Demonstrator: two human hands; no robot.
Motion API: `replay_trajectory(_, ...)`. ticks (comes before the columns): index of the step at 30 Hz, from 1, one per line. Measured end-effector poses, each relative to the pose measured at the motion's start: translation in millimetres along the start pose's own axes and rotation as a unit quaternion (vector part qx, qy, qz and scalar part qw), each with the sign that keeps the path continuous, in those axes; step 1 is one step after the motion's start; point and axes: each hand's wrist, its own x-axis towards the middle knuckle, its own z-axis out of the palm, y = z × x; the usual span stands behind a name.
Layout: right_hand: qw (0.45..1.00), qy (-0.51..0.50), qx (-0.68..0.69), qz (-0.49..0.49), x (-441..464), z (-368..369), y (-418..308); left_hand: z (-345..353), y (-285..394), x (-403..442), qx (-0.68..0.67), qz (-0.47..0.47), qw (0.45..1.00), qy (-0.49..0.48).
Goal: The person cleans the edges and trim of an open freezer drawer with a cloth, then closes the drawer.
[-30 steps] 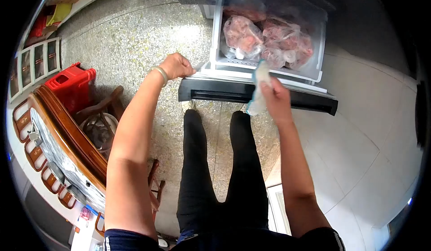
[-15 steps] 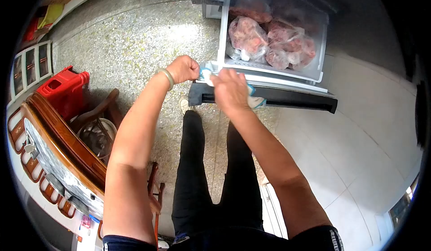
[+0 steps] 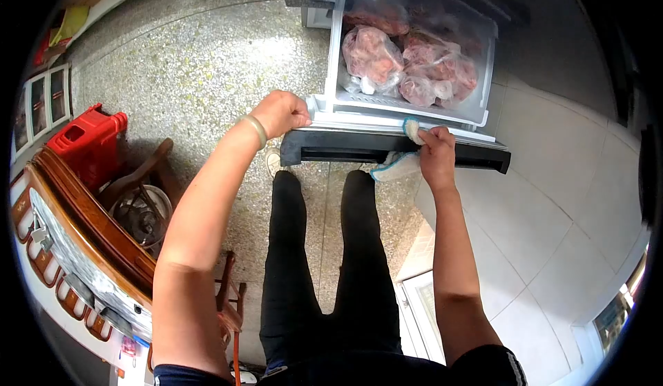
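Observation:
A freezer drawer (image 3: 488, 75) stands pulled out, holding bagged pinkish frozen meat (image 3: 373, 55). My left hand (image 3: 282, 113), with a bangle on its wrist, has its fingers curled at the left end of the drawer's front edge; whether it grips the edge is hard to tell. My right hand (image 3: 438, 156) is closed on a white cloth (image 3: 399, 167) with blue edging. One part of the cloth sticks up over the pale top edge of the drawer front, and the rest hangs across the black front panel (image 3: 338, 147).
At the left are a red plastic container (image 3: 86, 144), a wooden chair (image 3: 141, 175) and a table with a brown wooden edge (image 3: 97, 223). Light tiles (image 3: 545, 199) cover the area at the right. A white framed object (image 3: 421, 310) stands beside my right leg.
The right hand swept left with the cloth to near the left hand, then came back right along the drawer front. The left hand remains near the left corner.

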Motion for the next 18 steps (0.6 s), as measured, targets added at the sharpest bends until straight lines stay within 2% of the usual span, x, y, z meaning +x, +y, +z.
replay_trajectory(1,1.0,0.001,0.001,0.0,-1.1,0.1,-0.3,-0.8,-0.2,1.9,0.006,0.013,1.0,-0.003)
replay_trajectory(3,0.987,0.008,0.147,0.059,-6.9,0.3,-6.4,1.5,1.6,2.5,0.033,0.036,0.999,0.015)
replay_trajectory(4,0.987,0.007,0.148,0.06,-9.5,0.8,-15.2,3.0,1.5,2.6,0.061,0.058,0.996,0.033)
replay_trajectory(6,0.973,0.019,0.228,0.021,-14.5,6.4,-41.8,6.2,-2.4,2.0,0.043,0.056,0.997,0.043)
replay_trajectory(8,0.971,0.09,0.213,-0.067,-10.9,20.9,-75.4,6.5,-5.0,3.9,0.025,0.057,0.996,0.056)
replay_trajectory(9,0.963,0.028,0.267,-0.016,-7.1,28.6,-94.9,6.2,-5.3,4.4,-0.003,0.031,0.999,0.044)
replay_trajectory(11,0.974,-0.035,0.219,-0.043,6.6,46.2,-130.5,6.3,-8.7,4.6,-0.03,0.005,0.999,0.033)
replay_trajectory(12,0.985,-0.034,0.116,-0.12,13.9,53.6,-143.3,7.4,-12.5,5.1,-0.035,0.015,0.999,0.039)
replay_trajectory(14,0.99,-0.068,0.066,-0.109,23.6,56.8,-161.4,8.9,-19.3,6.6,-0.038,0.027,0.998,0.044)
replay_trajectory(15,0.99,-0.104,0.016,-0.098,25.6,57.0,-164.9,8.8,-20.9,6.6,-0.085,-0.004,0.996,0.029)
replay_trajectory(18,0.986,-0.092,-0.047,-0.129,21.1,52.3,-150.5,10.6,-20.3,3.2,-0.155,-0.061,0.986,0.011)
